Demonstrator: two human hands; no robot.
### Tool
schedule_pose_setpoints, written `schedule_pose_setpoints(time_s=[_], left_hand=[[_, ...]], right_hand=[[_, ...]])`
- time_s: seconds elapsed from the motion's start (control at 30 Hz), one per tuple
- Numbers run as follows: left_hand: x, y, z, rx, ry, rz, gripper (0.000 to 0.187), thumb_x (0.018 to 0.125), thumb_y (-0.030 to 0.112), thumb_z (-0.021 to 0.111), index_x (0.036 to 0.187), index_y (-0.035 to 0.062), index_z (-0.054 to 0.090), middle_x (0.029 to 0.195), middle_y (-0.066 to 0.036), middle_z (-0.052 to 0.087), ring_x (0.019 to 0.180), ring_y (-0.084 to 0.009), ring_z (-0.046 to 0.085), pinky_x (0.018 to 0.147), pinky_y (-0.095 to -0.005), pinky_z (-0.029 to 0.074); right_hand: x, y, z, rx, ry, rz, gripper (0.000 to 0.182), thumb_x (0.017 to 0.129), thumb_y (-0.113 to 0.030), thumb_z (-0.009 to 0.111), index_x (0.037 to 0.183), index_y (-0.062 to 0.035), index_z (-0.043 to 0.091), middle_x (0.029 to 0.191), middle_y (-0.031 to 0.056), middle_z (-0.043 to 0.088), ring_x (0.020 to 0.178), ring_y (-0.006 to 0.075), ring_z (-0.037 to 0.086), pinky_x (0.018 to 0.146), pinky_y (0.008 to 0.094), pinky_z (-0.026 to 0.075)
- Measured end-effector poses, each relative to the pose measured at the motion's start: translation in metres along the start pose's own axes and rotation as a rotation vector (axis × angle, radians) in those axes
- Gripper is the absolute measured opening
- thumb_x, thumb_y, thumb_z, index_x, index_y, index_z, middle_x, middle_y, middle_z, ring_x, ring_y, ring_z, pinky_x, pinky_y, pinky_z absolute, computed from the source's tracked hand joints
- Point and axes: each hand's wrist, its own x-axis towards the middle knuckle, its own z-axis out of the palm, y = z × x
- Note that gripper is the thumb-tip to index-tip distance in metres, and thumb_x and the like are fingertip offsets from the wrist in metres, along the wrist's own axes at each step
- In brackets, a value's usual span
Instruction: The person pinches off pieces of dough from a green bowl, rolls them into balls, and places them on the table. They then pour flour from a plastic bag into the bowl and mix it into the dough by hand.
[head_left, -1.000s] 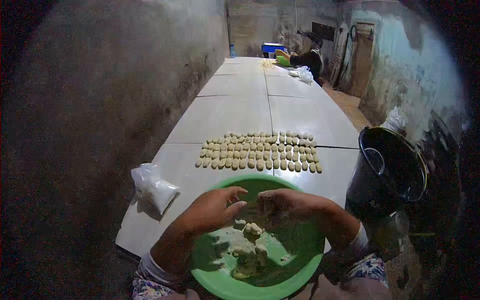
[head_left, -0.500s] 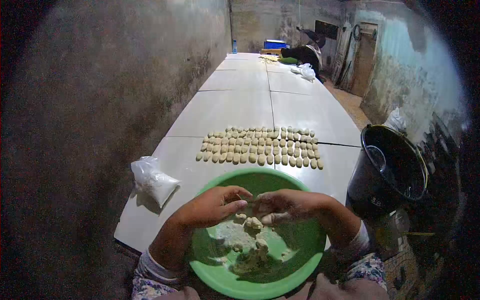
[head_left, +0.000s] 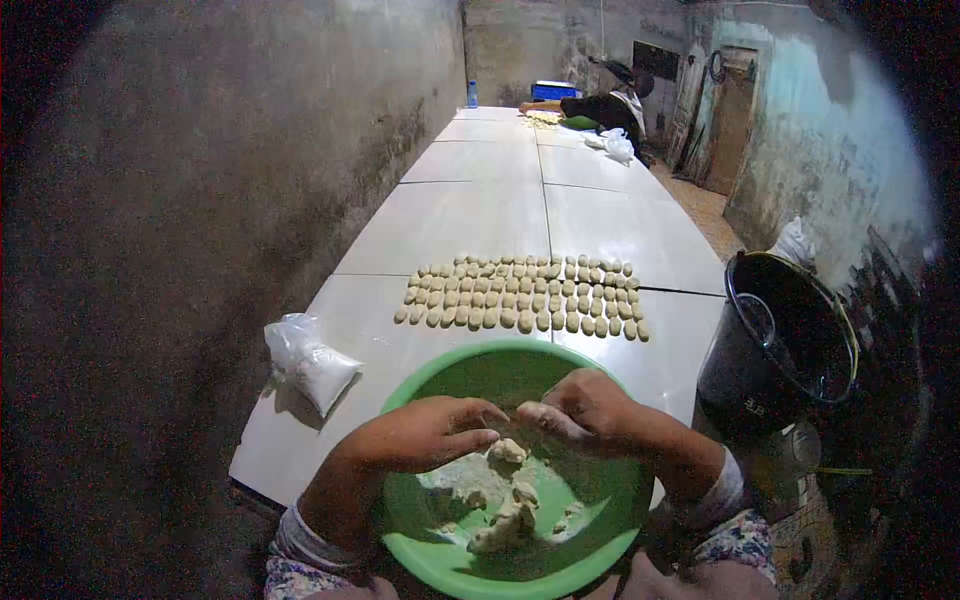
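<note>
My left hand (head_left: 425, 437) and right hand (head_left: 585, 405) pinch a dough bit (head_left: 508, 450) over the green bowl (head_left: 585, 545), each grip half-closed, so crumbs fall inside.

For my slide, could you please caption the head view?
Both hands pinch dough over a green basin.

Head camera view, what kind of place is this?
Probably a small food workshop, making dough snacks by hand. A long white table holds rows of dough pieces, both hands work dough over a green bowl, and another person works at the far end.
</note>
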Motion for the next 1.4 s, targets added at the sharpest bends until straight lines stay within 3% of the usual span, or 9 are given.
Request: schedule_pose_setpoints(time_s=[0.13, 0.17, 0.3, 0.43, 0.53, 0.77, 1.17, 1.27, 1.4], left_hand=[[0.001, 0.001, 0.002, -0.033, 0.053, 0.016, 0.038, 0.093, 0.028, 0.052, 0.12, 0.0015, 0.052, 0.099, -0.016, 0.064, 0.09, -0.0238, 0.061, 0.082, -0.0354, 0.047], [0.001, 0.002, 0.001, -0.061, 0.067, -0.01, 0.038, 0.092, 0.028, 0.053, 0.12, 0.0018, 0.051, 0.099, -0.016, 0.064, 0.089, -0.0232, 0.061, 0.081, -0.0349, 0.047], [-0.002, 0.008, 0.0, -0.103, 0.132, -0.069, 0.038, 0.092, 0.025, 0.053, 0.121, 0.0007, 0.049, 0.101, -0.017, 0.063, 0.091, -0.0224, 0.062, 0.081, -0.0336, 0.047], [-0.002, 0.015, -0.003, -0.067, 0.15, -0.07, 0.035, 0.095, 0.024, 0.047, 0.12, 0.0002, 0.05, 0.101, -0.017, 0.062, 0.092, -0.0226, 0.062, 0.081, -0.0334, 0.048], [0.0, 0.012, -0.001, -0.074, 0.153, -0.065, 0.039, 0.098, 0.032, 0.04, 0.116, -0.0005, 0.052, 0.095, -0.016, 0.062, 0.087, -0.0224, 0.061, 0.079, -0.033, 0.048], [0.011, 0.013, 0.01, -0.079, 0.052, 0.065, 0.037, 0.099, 0.031, 0.036, 0.095, -0.0003, 0.055, 0.079, -0.01, 0.062, 0.073, -0.018, 0.059, 0.069, -0.0334, 0.048], [0.016, 0.006, 0.013, -0.18, 0.233, -0.126, 0.021, 0.091, 0.008, 0.048, 0.11, 0.0047, 0.057, 0.088, -0.004, 0.063, 0.079, -0.0102, 0.056, 0.075, -0.028, 0.047], [0.013, 0.013, 0.015, -0.192, 0.214, -0.021, 0.02, 0.082, 0.001, 0.042, 0.097, 0.0018, 0.056, 0.076, -0.007, 0.057, 0.068, -0.0138, 0.052, 0.064, -0.0291, 0.045], [0.015, 0.016, 0.017, -0.355, 0.136, 0.115, 0.036, 0.099, 0.031, 0.036, 0.098, 0.0002, 0.054, 0.077, -0.009, 0.057, 0.068, -0.0163, 0.052, 0.065, -0.0307, 0.045]], right_hand=[[0.004, 0.007, -0.002, 0.047, 0.038, -0.005, 0.053, 0.095, -0.041, 0.042, 0.062, -0.0009, 0.054, 0.049, 0.0062, 0.047, 0.048, 0.0183, 0.043, 0.05, 0.0381, 0.039], [0.009, 0.016, 0.002, 0.093, -0.058, 0.015, 0.049, 0.096, -0.044, 0.035, 0.095, -0.0031, 0.061, 0.079, 0.0176, 0.062, 0.07, 0.0302, 0.06, 0.069, 0.0413, 0.047], [0.01, 0.025, 0.015, 0.33, -0.152, -0.24, 0.049, 0.098, -0.045, 0.032, 0.109, -0.0003, 0.049, 0.09, 0.011, 0.055, 0.088, 0.0226, 0.054, 0.08, 0.0372, 0.044], [0.013, 0.013, 0.015, 0.696, -0.199, 0.15, 0.023, 0.096, -0.021, 0.045, 0.101, -0.0012, 0.054, 0.087, 0.0074, 0.056, 0.081, 0.0169, 0.054, 0.075, 0.0316, 0.045], [0.011, 0.025, 0.015, 0.296, -0.038, -0.169, 0.017, 0.082, -0.006, 0.063, 0.097, -0.0017, 0.057, 0.083, 0.01, 0.059, 0.073, 0.0192, 0.058, 0.066, 0.0303, 0.047], [0.012, 0.023, 0.012, -0.219, 0.14, -0.507, 0.007, 0.086, -0.013, 0.055, 0.087, -0.0064, 0.055, 0.082, 0.015, 0.056, 0.077, 0.0366, 0.059, 0.065, 0.0432, 0.048], [0.021, 0.026, 0.021, 0.578, 0.098, -0.197, 0.04, 0.082, -0.003, 0.063, 0.119, -0.0026, 0.047, 0.102, 0.0142, 0.058, 0.09, 0.0236, 0.06, 0.078, 0.0323, 0.049], [0.016, 0.029, 0.01, 0.024, 0.24, -0.522, 0.03, 0.078, 0.001, 0.064, 0.106, -0.0027, 0.055, 0.094, 0.0126, 0.059, 0.083, 0.0253, 0.061, 0.071, 0.0331, 0.05], [0.017, 0.045, 0.017, -0.098, 0.239, -0.402, 0.035, 0.07, -0.009, 0.069, 0.103, -0.0054, 0.059, 0.101, 0.0114, 0.06, 0.082, 0.0277, 0.061, 0.076, 0.0378, 0.049]])
